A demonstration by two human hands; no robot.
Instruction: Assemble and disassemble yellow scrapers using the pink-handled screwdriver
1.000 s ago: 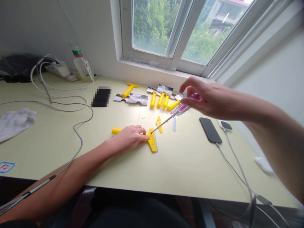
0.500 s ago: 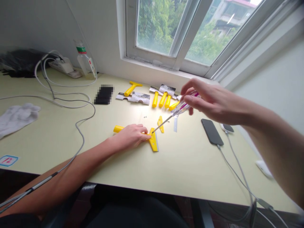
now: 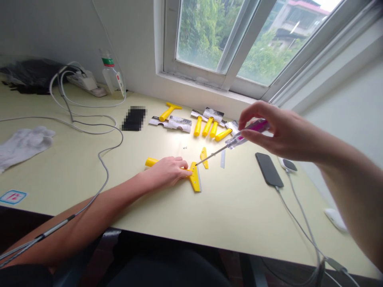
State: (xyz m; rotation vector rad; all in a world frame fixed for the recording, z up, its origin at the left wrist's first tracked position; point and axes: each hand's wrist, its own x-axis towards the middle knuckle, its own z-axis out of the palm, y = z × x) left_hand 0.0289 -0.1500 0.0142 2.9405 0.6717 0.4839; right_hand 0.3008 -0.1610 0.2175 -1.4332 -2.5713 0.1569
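My left hand [image 3: 171, 171] is closed around a yellow scraper [image 3: 196, 181], pressing it flat on the table. Its handle end pokes out left of my fingers, and a thin metal blade edges the head on the right. My right hand [image 3: 263, 125] grips a screwdriver [image 3: 239, 138] with a clear and purple handle. The screwdriver slants down leftward, its tip close to the upper part of the scraper head; I cannot tell if it touches. Right of the head lie a loose yellow plate [image 3: 204, 158] and a flat metal blade [image 3: 222, 158]. Small screws [image 3: 184, 148] lie above.
Several yellow scrapers [image 3: 208, 126] with printed cards lie at the back, below the window. A phone [image 3: 268, 169] with a cable is at right. At left are a white glove [image 3: 26, 143], cables [image 3: 106, 159], a bottle [image 3: 112, 75] and a power strip [image 3: 86, 83].
The screwdriver tip has shifted right and slightly up off the screw spot on the scraper head. My right hand has moved right with its grip looser. My left hand keeps its hold.
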